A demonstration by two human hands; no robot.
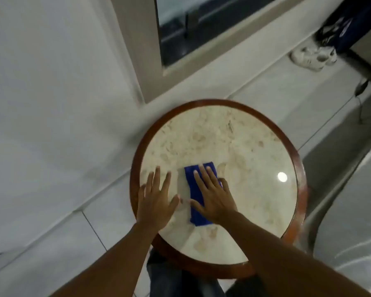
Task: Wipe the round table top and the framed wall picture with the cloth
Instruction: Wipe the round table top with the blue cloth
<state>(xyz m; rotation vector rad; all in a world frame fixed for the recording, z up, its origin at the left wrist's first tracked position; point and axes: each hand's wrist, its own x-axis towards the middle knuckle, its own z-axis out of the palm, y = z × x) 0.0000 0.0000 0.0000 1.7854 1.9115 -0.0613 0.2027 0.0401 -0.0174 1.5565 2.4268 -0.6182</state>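
The round table (244,146) has a pale marbled top inside a dark wooden rim and fills the middle of the view. A folded blue cloth (193,179) lies flat on its near-left part. My right hand (212,196) presses flat on the cloth with fingers spread. To its left, my left hand (155,200) rests flat on the bare table top beside the cloth, fingers apart, holding nothing. A framed glass panel (201,31) stands against the wall beyond the table; I cannot tell whether it is the wall picture.
White wall (51,93) lies to the left and pale floor tiles (94,221) lie around the table. White shoes (313,57) and a dark blue bag (356,20) sit at the far right. A pale curved seat (351,232) stands close to the table's right side.
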